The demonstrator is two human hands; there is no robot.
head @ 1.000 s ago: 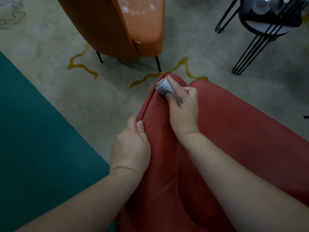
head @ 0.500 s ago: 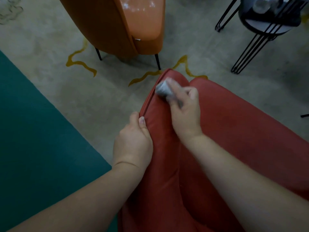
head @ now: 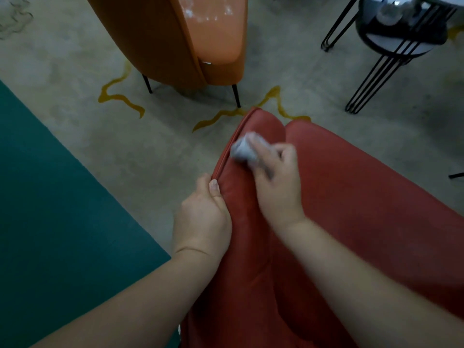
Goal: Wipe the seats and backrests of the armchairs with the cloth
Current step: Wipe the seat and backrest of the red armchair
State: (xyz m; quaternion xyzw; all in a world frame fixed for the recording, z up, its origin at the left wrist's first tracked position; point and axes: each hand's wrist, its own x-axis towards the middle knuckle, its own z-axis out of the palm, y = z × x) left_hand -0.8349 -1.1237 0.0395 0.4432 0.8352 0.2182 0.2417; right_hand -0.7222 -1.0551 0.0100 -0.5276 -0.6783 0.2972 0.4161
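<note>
A red armchair (head: 364, 197) fills the lower right of the head view. My right hand (head: 277, 182) holds a small bunched grey cloth (head: 242, 149) and presses it on the chair's padded left edge, near the seam; hand and cloth are blurred. My left hand (head: 203, 217) grips that same edge a little nearer to me, thumb on top of the piping and fingers hidden behind it. An orange armchair (head: 190, 38) stands across the floor at the top centre.
A round black side table (head: 391, 43) on thin wire legs stands at the top right, with small objects on it. A teal carpet (head: 50, 209) covers the left floor. The grey floor (head: 155, 146) between the chairs has yellow wavy markings.
My right hand has slid the cloth back along the red chair's edge toward me, closer to my left hand. My left hand keeps its grip on the same spot.
</note>
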